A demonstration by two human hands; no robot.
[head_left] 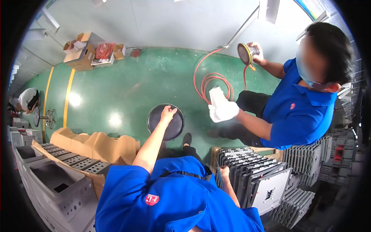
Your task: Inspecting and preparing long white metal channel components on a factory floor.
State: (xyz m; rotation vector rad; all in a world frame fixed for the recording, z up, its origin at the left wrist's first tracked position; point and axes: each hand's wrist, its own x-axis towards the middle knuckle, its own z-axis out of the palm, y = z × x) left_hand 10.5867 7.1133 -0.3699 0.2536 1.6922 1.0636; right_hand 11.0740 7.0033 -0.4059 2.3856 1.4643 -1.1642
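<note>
Two hands at work: left hand (168, 114) lies open, palm down on the round black stool seat (166, 123), flat, no long axis. Right hand (224, 172) touches grey metal plates (247, 170) stacked on edge right of stool; grip can't tell. Co-worker w/ sander (247, 53) and white cloth (221, 106) beyond. Cardboard boxes (83, 52) far left.

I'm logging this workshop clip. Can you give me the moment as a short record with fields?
left hand: flat on the round black stool seat
right hand: at the stacked grey metal plates; grip unclear
co-worker: white cloth in one hand, round sander in the other
hose: red air hose coiled on the green floor
left side: grey perforated housings
</note>
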